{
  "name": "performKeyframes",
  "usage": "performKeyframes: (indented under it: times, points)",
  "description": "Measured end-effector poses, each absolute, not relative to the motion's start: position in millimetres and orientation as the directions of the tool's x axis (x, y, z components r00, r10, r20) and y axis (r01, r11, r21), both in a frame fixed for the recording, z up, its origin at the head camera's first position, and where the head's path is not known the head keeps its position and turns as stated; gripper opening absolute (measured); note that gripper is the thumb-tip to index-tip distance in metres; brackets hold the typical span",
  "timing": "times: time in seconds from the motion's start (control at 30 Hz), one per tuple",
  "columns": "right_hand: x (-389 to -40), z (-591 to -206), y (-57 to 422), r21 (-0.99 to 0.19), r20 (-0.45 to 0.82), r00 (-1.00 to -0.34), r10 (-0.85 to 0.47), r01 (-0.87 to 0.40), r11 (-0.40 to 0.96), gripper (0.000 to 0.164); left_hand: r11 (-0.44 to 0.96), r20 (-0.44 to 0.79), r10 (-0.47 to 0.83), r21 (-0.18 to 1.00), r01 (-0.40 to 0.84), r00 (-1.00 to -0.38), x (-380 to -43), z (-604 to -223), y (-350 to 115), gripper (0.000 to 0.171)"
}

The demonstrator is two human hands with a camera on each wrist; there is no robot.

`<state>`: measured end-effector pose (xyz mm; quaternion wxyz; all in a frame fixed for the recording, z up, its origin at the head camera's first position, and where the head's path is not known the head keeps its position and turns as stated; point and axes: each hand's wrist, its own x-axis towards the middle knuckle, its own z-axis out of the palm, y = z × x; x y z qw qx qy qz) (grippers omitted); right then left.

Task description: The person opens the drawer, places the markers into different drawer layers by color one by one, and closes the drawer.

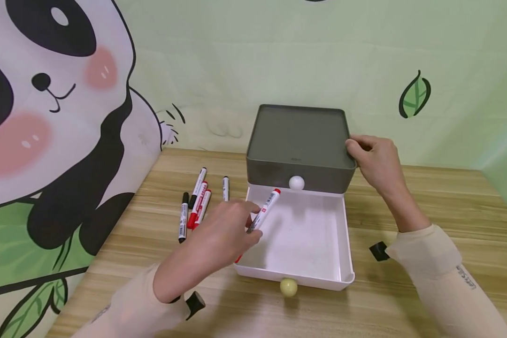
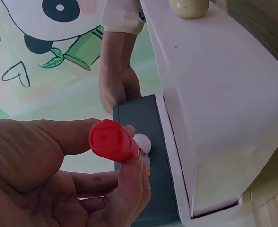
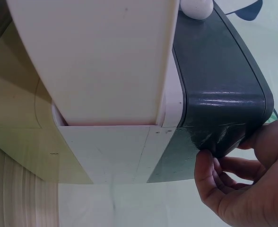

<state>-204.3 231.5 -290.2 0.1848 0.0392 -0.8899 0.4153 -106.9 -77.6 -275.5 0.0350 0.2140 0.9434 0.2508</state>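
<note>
My left hand [image 1: 224, 230] pinches a white marker [image 1: 267, 210] with red ends, holding it at a slant above the left part of a pulled-out white drawer [image 1: 304, 234]. Its red cap [image 2: 111, 141] faces the camera in the left wrist view, between thumb and fingers. The drawer has a yellow ball knob [image 1: 288, 287] and belongs to a stacked drawer box with a grey top [image 1: 300, 136]. A white knob [image 1: 296, 183] sits on the closed grey tier. At the box's right side, my right hand [image 1: 378, 162] grips the grey edge, fingers curled at its corner [image 3: 243, 132].
Several markers with black or red caps, among them a black-capped marker [image 1: 183, 216] and a red-capped marker [image 1: 197, 202], lie left of the drawer on the wooden table [image 1: 439, 202]. Behind the table stands a green wall [image 1: 219, 70] with a panda print.
</note>
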Motion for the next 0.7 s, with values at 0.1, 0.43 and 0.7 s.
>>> performKeyframes:
  times: [0.1, 0.43, 0.7]
  points:
    - [-204, -291, 232, -0.725, 0.362, -0.928, 0.083, -0.224, 0.651, 0.040, 0.786, 0.037, 0.433, 0.474, 0.397, -0.901, -107, -277, -74, 0.007]
    - [-205, -291, 231, -0.738, 0.370, -0.925, 0.086, -0.236, 0.632, 0.039, 0.790, -0.017, 0.427, 0.493, 0.364, -0.904, -110, -284, -64, 0.024]
    - [-205, -291, 231, -0.740, 0.367, -0.926, 0.086, -0.235, 0.631, 0.039, 0.774, -0.031, 0.430, 0.528, 0.350, -0.903, -112, -289, -63, 0.014]
